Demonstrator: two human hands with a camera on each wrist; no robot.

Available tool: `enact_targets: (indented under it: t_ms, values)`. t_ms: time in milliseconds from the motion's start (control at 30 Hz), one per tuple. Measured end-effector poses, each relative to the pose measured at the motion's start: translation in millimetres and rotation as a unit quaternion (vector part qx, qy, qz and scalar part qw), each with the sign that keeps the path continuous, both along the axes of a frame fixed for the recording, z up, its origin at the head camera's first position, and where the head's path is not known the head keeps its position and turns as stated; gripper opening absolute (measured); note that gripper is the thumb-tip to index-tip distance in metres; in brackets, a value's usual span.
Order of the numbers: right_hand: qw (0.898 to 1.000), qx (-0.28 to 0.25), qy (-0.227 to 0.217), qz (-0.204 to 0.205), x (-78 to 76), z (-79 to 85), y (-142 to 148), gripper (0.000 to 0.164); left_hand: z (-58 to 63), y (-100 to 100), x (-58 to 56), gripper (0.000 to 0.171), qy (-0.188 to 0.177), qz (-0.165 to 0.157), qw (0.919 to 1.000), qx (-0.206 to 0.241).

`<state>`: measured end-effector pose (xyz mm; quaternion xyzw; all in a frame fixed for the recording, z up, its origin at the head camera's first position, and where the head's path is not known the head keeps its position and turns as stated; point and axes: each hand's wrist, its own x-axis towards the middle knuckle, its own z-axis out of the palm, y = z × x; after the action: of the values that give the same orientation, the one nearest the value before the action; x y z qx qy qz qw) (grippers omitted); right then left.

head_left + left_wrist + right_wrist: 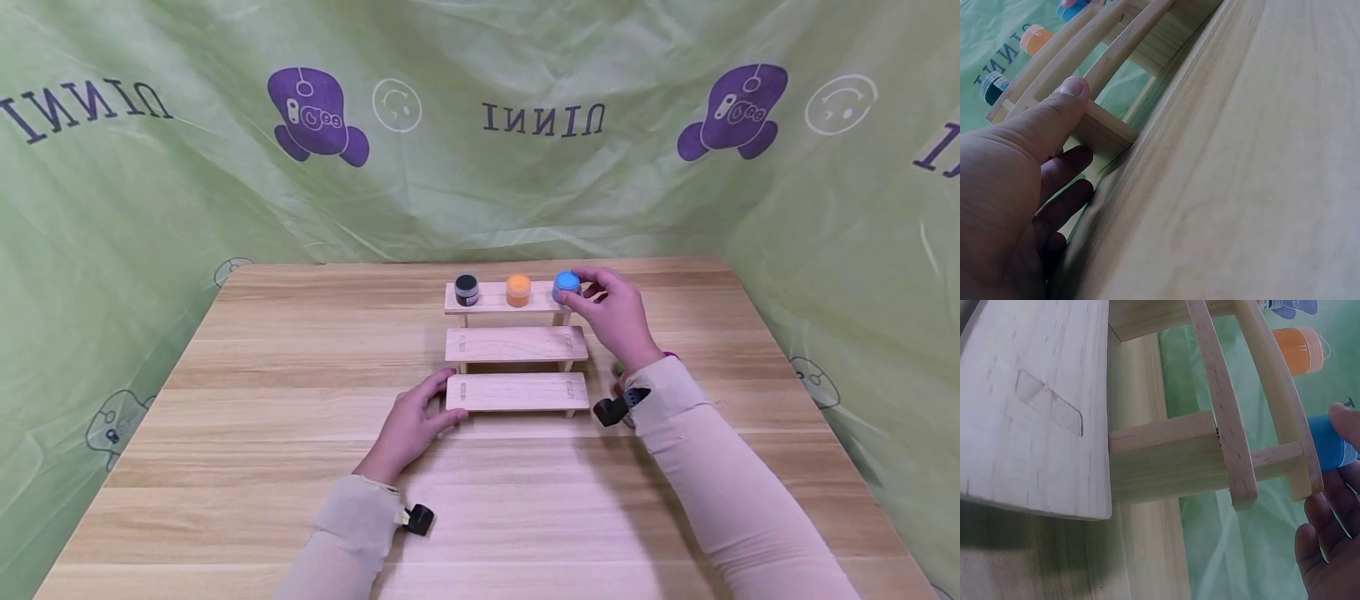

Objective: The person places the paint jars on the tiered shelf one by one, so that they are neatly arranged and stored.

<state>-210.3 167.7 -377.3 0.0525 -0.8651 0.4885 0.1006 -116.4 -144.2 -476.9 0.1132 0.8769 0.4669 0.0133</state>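
A three-step wooden stand (pixel 517 392) sits on the table. My left hand (pixel 408 423) grips the left end of its lowest step, the thumb along the front edge and fingers around the side. On the top step's right end stands a small blue paint jar (pixel 566 282). My right hand (pixel 618 321) pinches that jar between thumb and fingers; in the right wrist view the blue jar (pixel 1329 442) meets the step's surface. An orange jar (pixel 518 292) stands mid-step, and a black jar (pixel 467 291) at the left end.
Beside the stand's right side, small red and green items (pixel 620 382) lie mostly hidden behind the right wrist and its black camera (pixel 611 411). The wooden table (pixel 300 350) ends at a green printed curtain (pixel 465 192) at the back and sides.
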Motion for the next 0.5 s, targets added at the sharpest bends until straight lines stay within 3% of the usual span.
enact_targets:
  t_ms: [500]
  values:
    - [0.999,-0.043,-0.028,-0.011,3.0,-2.6,6.3,0.054,-0.2,0.0,-0.3,0.066,0.004,-0.001,1.0000,-0.001]
